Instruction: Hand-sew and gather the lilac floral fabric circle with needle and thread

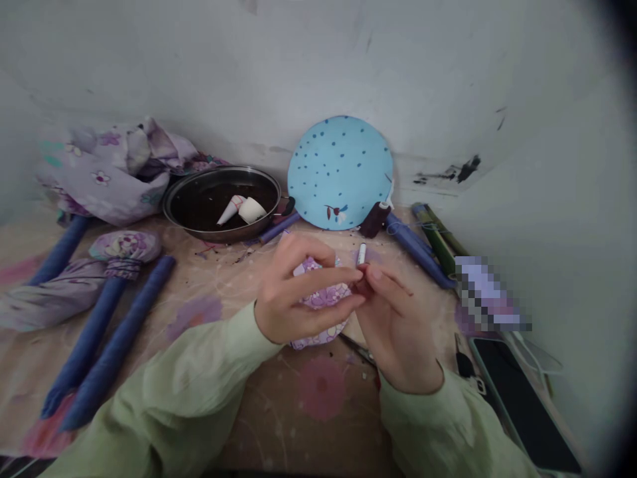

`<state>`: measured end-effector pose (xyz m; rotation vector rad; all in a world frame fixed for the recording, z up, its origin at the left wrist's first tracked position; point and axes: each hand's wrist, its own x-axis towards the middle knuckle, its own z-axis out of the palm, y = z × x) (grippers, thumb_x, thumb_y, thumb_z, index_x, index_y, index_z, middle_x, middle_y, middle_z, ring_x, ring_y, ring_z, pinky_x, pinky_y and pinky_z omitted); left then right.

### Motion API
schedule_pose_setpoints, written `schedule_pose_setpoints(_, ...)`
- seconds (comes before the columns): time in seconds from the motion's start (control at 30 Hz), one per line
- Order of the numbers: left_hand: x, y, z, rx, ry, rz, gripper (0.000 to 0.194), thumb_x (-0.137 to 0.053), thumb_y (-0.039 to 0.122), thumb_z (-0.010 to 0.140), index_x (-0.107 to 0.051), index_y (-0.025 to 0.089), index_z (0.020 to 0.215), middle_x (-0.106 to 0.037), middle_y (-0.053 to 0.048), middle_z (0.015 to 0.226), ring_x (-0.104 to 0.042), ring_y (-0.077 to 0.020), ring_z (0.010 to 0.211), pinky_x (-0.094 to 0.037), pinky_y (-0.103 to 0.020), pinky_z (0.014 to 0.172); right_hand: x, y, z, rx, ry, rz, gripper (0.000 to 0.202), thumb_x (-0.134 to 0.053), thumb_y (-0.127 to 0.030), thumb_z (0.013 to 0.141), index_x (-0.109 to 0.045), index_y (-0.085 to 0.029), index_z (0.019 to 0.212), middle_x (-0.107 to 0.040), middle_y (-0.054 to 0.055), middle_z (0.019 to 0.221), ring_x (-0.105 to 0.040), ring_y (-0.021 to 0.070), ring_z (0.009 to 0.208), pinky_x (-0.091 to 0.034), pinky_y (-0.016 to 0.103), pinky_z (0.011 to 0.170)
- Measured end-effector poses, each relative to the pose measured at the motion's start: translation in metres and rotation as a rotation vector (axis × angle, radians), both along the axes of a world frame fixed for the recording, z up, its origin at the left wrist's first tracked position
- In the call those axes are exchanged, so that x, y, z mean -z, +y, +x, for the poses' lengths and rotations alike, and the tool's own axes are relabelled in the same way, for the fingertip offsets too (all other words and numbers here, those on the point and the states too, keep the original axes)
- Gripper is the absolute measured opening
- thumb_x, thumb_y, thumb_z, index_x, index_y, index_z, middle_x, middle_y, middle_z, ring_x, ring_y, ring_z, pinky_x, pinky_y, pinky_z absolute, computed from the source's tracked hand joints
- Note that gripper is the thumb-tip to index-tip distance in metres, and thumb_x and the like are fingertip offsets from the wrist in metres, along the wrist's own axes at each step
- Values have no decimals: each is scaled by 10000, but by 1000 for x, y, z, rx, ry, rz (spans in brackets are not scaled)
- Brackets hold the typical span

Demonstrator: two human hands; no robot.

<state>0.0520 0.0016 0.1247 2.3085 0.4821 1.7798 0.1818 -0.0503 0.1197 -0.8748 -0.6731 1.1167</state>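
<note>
Both hands meet at the centre, above a patterned table cover. My left hand [293, 295] reaches its fingertips to those of my right hand [401, 325]. Both sets of fingertips are pinched around something too small to make out. Under and behind the left fingers lies a piece of purple floral fabric [321, 335]. Just past the fingertips is a small white cylinder [362, 253]; I cannot tell whether it is touched. Partly hidden by my right hand, dark scissors [359, 348] lie on the table. A dark thread spool [374, 220] stands farther back.
A metal pan [221, 232] holds white cone-shaped spools. Beside it a round blue dotted fan [341, 169] leans on the wall. Blue wrapped rods [124, 338] and floral cloth [109, 179] lie left. At right are a phone [522, 405], a watch [468, 365] and green strips [435, 236].
</note>
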Motion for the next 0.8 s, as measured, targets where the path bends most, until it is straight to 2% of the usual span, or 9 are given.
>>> schedule_pose_setpoints(0.13, 3, 2, 3, -13, 66, 77, 260, -728, 177, 705, -644, 224, 947, -649, -37, 887, -613, -175, 849, -494, -338, 752, 5, 0, -4, -32, 84, -23, 33, -744, -288, 670, -718, -270, 679, -687, -33, 757, -615, 111, 733, -513, 233, 665)
schedule_pose_setpoints(0.37, 10, 5, 4, -8, 54, 78, 198, -686, 115, 738, -647, 190, 916, -668, -51, 878, -629, -160, 826, -519, -320, 753, 7, -1, -9, -64, 142, -4, 47, -734, -249, 700, -708, -252, 661, -654, -53, 667, -592, 80, 666, -493, 222, 657)
schedule_pose_setpoints(0.63, 6, 4, 3, -53, 54, 106, 162, -700, 99, 702, -646, 190, 825, -679, -28, 797, -614, -152, 738, -518, -311, 695, 0, -3, -14, 66, 205, -76, 59, -776, -240, 600, -722, -230, 623, -668, -41, 680, -577, 90, 686, -469, 236, 700)
schedule_pose_setpoints(0.7, 2, 0, 4, -19, 43, 8, 118, -677, 91, 705, -636, 174, 777, -666, -30, 763, -604, -144, 718, -498, -302, 691, 0, -3, -15, 103, 169, -59, 66, -783, -255, 585, -729, -243, 621, -669, -35, 677, -578, 100, 693, -464, 246, 696)
schedule_pose_setpoints(0.8, -3, -6, 5, 106, 16, -348, 54, -621, 104, 726, -607, 156, 723, -632, -29, 717, -581, -135, 700, -471, -288, 684, -1, -2, -15, 128, 127, -55, 66, -787, -257, 572, -729, -247, 602, -645, -39, 635, -555, 90, 668, -442, 230, 661)
